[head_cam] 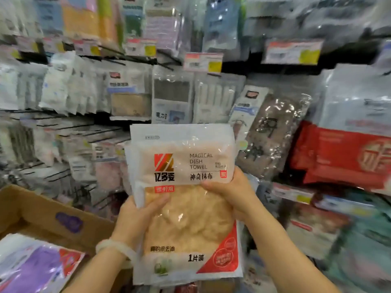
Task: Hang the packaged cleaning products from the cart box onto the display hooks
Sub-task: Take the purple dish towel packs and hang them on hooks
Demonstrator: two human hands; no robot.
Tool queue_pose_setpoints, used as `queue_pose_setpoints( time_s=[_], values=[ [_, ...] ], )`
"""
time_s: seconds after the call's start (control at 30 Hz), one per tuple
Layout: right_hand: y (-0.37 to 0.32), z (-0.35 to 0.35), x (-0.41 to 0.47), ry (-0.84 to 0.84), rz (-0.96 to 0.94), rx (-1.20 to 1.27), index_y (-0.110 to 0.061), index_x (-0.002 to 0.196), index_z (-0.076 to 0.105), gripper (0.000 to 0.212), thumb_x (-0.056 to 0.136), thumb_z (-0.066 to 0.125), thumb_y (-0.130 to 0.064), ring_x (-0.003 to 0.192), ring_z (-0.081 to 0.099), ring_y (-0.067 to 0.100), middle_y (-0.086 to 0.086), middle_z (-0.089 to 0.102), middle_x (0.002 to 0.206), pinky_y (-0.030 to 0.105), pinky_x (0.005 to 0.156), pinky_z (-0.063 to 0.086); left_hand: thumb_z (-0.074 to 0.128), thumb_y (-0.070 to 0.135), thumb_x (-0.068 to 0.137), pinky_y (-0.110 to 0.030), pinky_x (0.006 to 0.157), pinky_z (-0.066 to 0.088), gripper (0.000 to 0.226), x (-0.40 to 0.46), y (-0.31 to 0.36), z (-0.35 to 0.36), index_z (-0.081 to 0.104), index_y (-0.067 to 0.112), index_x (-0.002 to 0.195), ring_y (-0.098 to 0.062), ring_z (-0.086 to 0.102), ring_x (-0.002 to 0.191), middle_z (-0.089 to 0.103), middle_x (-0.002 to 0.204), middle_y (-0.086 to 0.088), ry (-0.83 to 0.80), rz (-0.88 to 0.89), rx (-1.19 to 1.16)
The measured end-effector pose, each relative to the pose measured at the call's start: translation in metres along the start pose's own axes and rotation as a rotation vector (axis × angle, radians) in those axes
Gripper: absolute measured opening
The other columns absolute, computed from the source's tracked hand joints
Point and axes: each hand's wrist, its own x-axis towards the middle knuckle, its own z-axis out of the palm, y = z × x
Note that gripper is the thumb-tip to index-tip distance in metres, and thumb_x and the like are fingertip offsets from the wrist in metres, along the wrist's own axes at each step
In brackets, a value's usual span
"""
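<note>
Both hands, left [135,216] and right [230,193], had a closed grip on the dish towel packs [186,187]; the display hooks [110,50] were blurred, the cart box [42,210] cut off.

Display wall [243,68]: dark panel fitted with black wire hooks [112,50], filling the view from 9 through 12 to 3 o'clock.
- 11 to 1 o'clock, top row: hanging packs, orange [80,20], lilac [163,28] and blue-grey [222,24]; blurred.
- Price tags [203,62] with yellow patches clipped on hook ends below that row.
- 9 to 10 o'clock: white pouches [57,87] hanging close together.
- 12 o'clock: clear packs of grey cloth [171,96].
- 2 o'clock: brown cloth pack [273,134], tilted.
- 3 o'clock: red packs [347,157], overlapping.

Cardboard box [42,210], 8 o'clock: open-topped; purple pack [36,269] lying inside.
</note>
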Motion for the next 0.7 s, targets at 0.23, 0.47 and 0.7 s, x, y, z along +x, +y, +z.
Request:
queue_pose_setpoints(
  time_s=[0.23,0.47,0.7],
  values=[
    [-0.031,-0.197,-0.122,0.369,-0.020,-0.042,-0.017,0.089,0.066,0.040,0.060,0.081,0.006,0.074,0.070,0.013,0.003,0.074,0.084,0.025,0.061,0.055,0.092,0.038,0.038,-0.038,0.069,0.056,0.060,-0.071,-0.043,0.182,0.073,0.012,0.088,-0.028,0.072,0.082,0.075,0.087,-0.011,-0.308,-0.071,0.079],
    [-0.051,-0.360,-0.268,0.620,0.031,-0.135,-0.009,0.103,0.061,0.052,0.058,0.084,0.002,0.081,0.070,0.018,0.008,0.073,0.092,0.025,0.061,0.054,0.088,0.034,0.034,-0.040,0.066,0.057,0.065,-0.207,-0.092,0.339,0.069,0.008,0.090,-0.027,0.072,0.074,0.075,0.078,-0.009,-0.432,-0.207,0.081],
    [-0.056,-0.469,-0.392,0.836,0.049,-0.262,-0.007,0.109,0.057,0.047,0.069,0.080,-0.014,0.099,0.065,0.025,0.014,0.067,0.107,0.047,0.087,0.053,0.086,0.018,0.058,-0.035,0.059,0.056,0.033,-0.316,-0.134,0.447,0.070,0.009,0.085,-0.023,0.072,0.066,0.075,0.072,-0.006,-0.576,-0.249,0.115]
  ],
)
